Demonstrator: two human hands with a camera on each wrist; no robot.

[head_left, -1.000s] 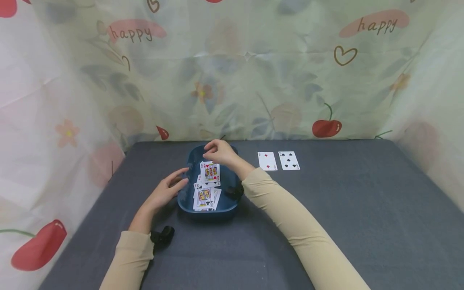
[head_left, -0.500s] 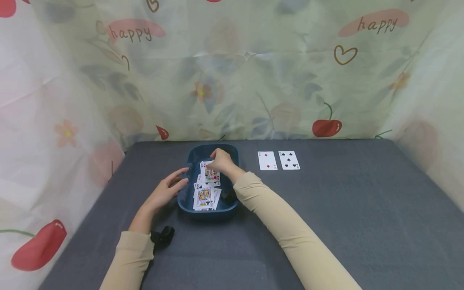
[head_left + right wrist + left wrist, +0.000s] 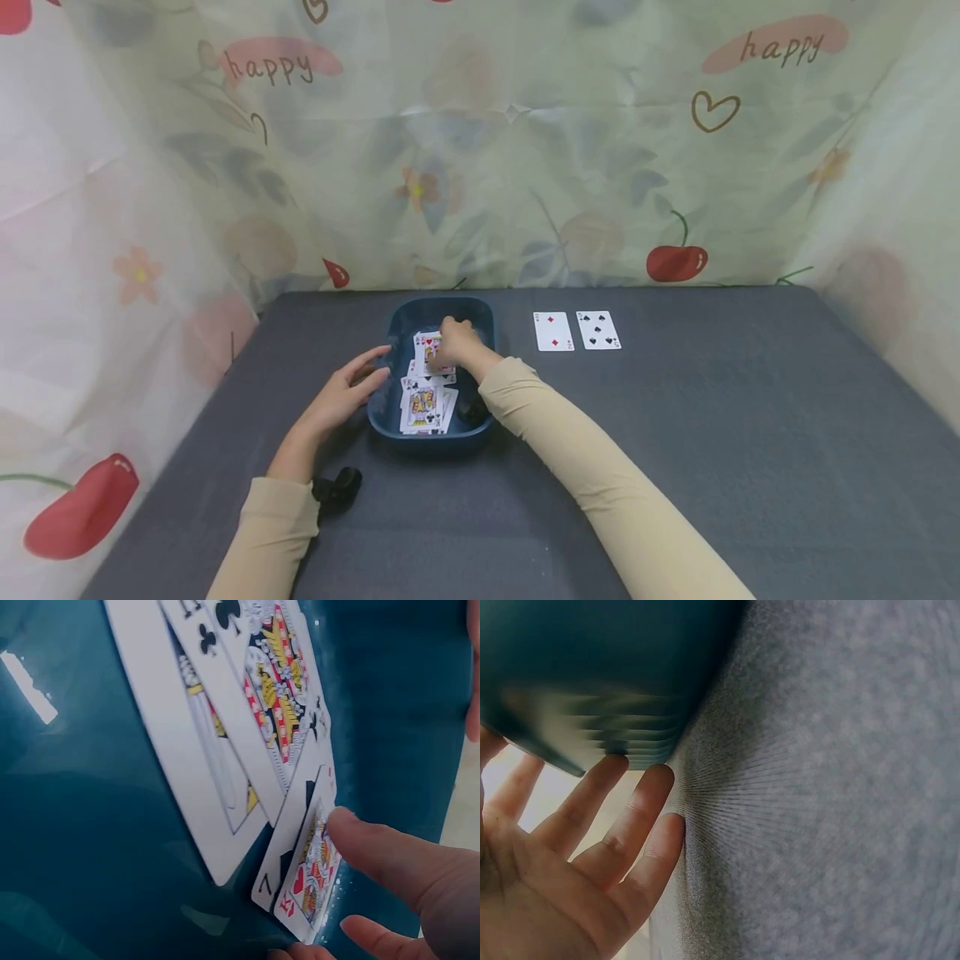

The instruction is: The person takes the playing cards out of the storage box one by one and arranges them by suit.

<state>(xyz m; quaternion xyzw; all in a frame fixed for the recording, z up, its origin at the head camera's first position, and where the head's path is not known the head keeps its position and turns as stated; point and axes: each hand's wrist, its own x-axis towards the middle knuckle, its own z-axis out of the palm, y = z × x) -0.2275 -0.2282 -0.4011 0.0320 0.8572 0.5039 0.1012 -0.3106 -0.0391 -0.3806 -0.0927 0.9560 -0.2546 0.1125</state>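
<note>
Apparent step: picking the king of hearts from inside the tray. Right hand: partly curled, thumb at the card; a pinch cannot be confirmed. Left hand: fingers spread, empty, beside the tray. Next requires an edge grip.

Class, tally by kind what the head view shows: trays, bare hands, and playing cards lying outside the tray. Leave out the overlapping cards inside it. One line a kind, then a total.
Trays: 1, the blue tray
Bare hands: 2, the left hand and the right hand
Cards outside the tray: 2, a diamonds card and a spades card
Total: 5
</note>
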